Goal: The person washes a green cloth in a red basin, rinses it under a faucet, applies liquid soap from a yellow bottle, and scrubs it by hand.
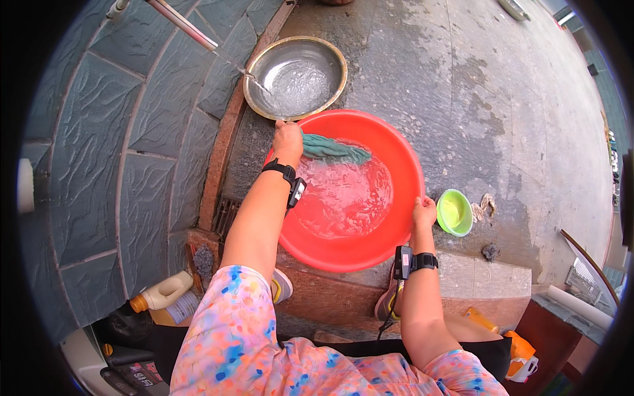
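A large red plastic basin point(408, 163) stands in front of me with shallow moving water in it. My left hand point(288, 140) is closed at its upper left rim, right where one end of a wet green cloth point(329, 147) begins; whether it grips the cloth, the rim or both is hard to see. The cloth trails across the basin's inner wall into the water. My right hand point(424, 213) grips the right rim, thumb upward. Just beyond the red basin, a metal basin point(297, 79) holds water, and a stream falls into it from a pipe point(190, 29).
A green plastic bowl point(454, 213) sits right of the basin, beside a crumpled rag point(484, 208) and a scouring pad point(490, 252). Grey stone tiles point(94, 148) wall the left side. A floor drain grate point(226, 214) and bottles point(166, 294) are at lower left.
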Tool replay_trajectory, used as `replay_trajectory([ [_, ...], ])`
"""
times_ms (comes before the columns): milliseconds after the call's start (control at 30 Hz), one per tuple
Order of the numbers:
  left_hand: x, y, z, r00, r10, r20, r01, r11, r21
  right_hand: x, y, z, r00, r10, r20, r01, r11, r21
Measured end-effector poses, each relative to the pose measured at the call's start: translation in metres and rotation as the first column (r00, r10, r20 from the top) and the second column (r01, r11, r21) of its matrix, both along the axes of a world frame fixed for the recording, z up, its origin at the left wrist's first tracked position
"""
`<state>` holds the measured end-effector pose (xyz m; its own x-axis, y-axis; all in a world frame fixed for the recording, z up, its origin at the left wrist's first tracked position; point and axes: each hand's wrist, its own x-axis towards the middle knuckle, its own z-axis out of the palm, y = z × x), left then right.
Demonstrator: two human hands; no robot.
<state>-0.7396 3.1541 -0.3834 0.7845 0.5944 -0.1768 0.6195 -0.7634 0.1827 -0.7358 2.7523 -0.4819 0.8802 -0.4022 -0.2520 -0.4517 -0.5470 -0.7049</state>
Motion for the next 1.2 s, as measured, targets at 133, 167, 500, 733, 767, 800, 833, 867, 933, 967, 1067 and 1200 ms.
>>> replay_trajectory([
  [133, -0.057, 0.015, 0.007, 0.981, 0.187, -0.043, -0.189, 0.981, -0.041, -0.002, 0.025, 0.034, 0.996, 0.034, -0.079, -0.040, 0.996, -0.079],
  [167, -0.067, 0.015, 0.009, 0.972, 0.222, -0.081, -0.226, 0.973, -0.051, -0.001, 0.024, 0.036, 0.995, 0.039, -0.089, -0.048, 0.994, -0.103],
  [500, -0.170, -0.018, -0.001, 0.910, 0.353, -0.220, -0.382, 0.918, -0.105, 0.026, 0.012, -0.018, 0.979, 0.016, -0.203, -0.025, 0.999, -0.042],
  [733, -0.205, -0.093, 0.060, 0.869, 0.180, -0.460, -0.315, 0.920, -0.235, 0.019, 0.023, -0.009, 0.914, 0.077, -0.398, -0.180, 0.957, -0.228],
  [767, -0.199, -0.107, 0.072, 0.842, 0.152, -0.517, -0.305, 0.925, -0.225, 0.024, 0.016, -0.012, 0.873, 0.105, -0.476, -0.273, 0.913, -0.301],
  [800, -0.195, -0.117, 0.072, 0.842, 0.078, -0.533, -0.243, 0.938, -0.247, 0.026, 0.010, -0.019, 0.890, 0.098, -0.445, -0.219, 0.949, -0.229],
  [833, -0.195, -0.125, 0.069, 0.831, 0.012, -0.557, -0.192, 0.945, -0.265, 0.020, 0.014, -0.018, 0.900, 0.097, -0.424, -0.175, 0.973, -0.150],
  [867, -0.193, -0.134, 0.067, 0.815, -0.058, -0.577, -0.135, 0.949, -0.286, 0.017, 0.012, -0.015, 0.902, 0.077, -0.425, -0.106, 0.993, -0.044],
  [933, -0.190, -0.159, 0.070, 0.822, -0.115, -0.557, -0.114, 0.926, -0.359, -0.004, 0.027, 0.015, 0.882, 0.079, -0.465, -0.050, 0.996, 0.074],
  [967, -0.184, -0.173, 0.071, 0.830, -0.151, -0.536, -0.091, 0.912, -0.399, -0.007, 0.028, 0.027, 0.872, 0.088, -0.482, -0.049, 0.995, 0.092],
  [1067, -0.157, -0.196, 0.049, 0.827, -0.337, -0.451, 0.076, 0.861, -0.503, -0.004, 0.014, 0.031, 0.912, 0.017, -0.410, 0.120, 0.945, 0.305],
  [1200, -0.126, -0.181, 0.052, 0.919, -0.314, -0.240, 0.161, 0.852, -0.498, -0.021, 0.019, 0.063, 0.889, -0.113, -0.443, 0.425, 0.560, 0.711],
])
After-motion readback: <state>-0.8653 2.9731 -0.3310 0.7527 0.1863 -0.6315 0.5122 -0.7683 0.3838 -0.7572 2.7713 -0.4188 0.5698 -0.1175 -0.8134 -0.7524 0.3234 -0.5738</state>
